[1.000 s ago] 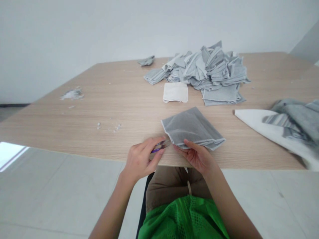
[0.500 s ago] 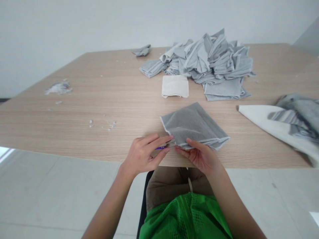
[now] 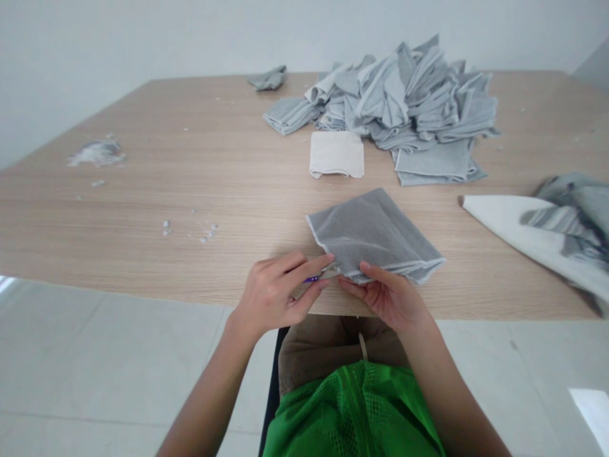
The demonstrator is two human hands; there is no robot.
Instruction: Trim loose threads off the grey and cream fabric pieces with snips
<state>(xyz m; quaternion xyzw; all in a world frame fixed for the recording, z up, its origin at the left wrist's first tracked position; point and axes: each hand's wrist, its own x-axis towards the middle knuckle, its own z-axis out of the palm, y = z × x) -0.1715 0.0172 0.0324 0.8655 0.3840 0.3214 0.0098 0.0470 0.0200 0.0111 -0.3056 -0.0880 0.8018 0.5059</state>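
Head view: folded grey cloth [image 3: 375,231] was near the front edge of the tabletop [image 3: 247,216], about mid-span, turned cornerwise. Right hand [image 3: 392,301] had its near border pinched, thumb on top, fingers beneath. Left hand [image 3: 276,292] was narrowed to a pinch around small purple-handled snips [image 3: 328,273], tips right at the cloth's stitched near-left side. Couldn't tell whether the blades were apart or had any thread between them.

I read the step as fine tip work on that stitching. To do it well, I'd have wanted the border pulled lightly taut by the right hand, since slack fabric could fold into the blades. Tips flat along the seam, small bites, loose ends only, stitches left whole. Right-hand fingertips sat close to the tips, so a nick was my main worry; gripping a touch further along the border looked safer.

Space was fine: white folded cloth [image 3: 337,153] lay beyond, cloth pile [image 3: 404,105] by the far edge, lint heap [image 3: 98,153] toward the left edge.
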